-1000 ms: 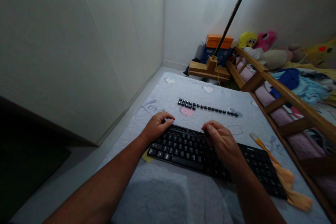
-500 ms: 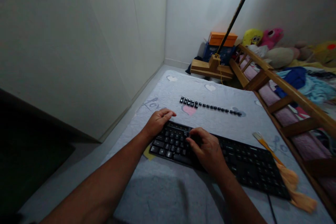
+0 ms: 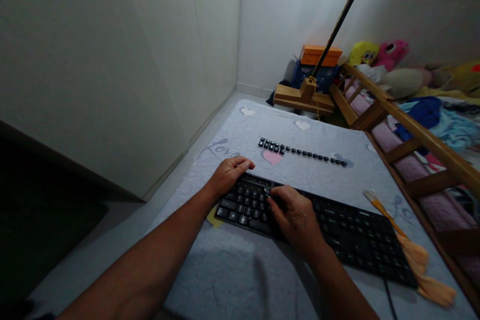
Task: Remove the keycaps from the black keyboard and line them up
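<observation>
A black computer keyboard (image 3: 354, 241) lies slantwise on the cloth-covered surface. My left hand (image 3: 229, 176) grips its far left corner, the thumb along the edge and the fingers partly hidden. Over the left half of the keys, my right hand (image 3: 296, 216) is closed in a pinch. A small shiny bit shows at its fingertips, too small and dark to name. Beyond the keyboard, loose black keycaps (image 3: 304, 153) lie in a long row, doubled at its left end.
A brush (image 3: 371, 197) and an orange cloth (image 3: 416, 255) lie by the keyboard's right end. Yellow paper (image 3: 214, 218) pokes out under its left corner. A wooden bed rail (image 3: 423, 137) borders the right side, a pale cabinet (image 3: 161, 60) the left. A wooden stand (image 3: 305, 94) is behind.
The view has shifted slightly. My right hand remains pinched over the keys, its fingertips barely moved, and a small shiny bit now shows there. My left hand stays on the keyboard's corner.
</observation>
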Tool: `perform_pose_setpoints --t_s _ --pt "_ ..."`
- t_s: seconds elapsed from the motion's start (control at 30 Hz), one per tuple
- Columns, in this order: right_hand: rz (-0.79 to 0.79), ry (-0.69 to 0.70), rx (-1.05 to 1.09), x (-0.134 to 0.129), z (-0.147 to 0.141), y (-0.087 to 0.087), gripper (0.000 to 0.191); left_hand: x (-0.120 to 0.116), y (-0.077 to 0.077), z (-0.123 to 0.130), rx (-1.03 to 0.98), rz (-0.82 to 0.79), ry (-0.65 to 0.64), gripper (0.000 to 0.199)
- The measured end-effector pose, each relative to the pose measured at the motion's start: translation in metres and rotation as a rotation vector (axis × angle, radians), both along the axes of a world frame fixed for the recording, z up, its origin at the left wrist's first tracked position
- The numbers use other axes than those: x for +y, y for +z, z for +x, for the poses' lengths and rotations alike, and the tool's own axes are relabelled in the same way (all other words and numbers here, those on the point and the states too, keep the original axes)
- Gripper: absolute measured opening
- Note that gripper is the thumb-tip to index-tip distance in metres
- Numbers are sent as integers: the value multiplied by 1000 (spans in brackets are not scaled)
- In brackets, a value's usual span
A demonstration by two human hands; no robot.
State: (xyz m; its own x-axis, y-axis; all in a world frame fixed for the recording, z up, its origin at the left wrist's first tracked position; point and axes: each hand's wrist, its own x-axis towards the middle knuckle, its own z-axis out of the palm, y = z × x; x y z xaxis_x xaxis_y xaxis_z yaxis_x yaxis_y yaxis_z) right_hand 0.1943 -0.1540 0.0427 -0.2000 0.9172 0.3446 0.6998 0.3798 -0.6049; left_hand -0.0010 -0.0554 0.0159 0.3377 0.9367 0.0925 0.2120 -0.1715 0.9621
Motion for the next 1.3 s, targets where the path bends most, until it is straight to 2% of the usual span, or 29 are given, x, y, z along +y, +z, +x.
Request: perform_pose_setpoints --t_s 0.23,0.8,1.3 --pt "80 -52 -43 -2 1 -3 6 0 0 0 17 7 -5 35" --pt "30 -57 -92 2 2 -7 5 -1 3 1 25 21 -14 32" --pt "69 -61 -21 2 3 -12 6 0 0 0 47 38 -26 30"
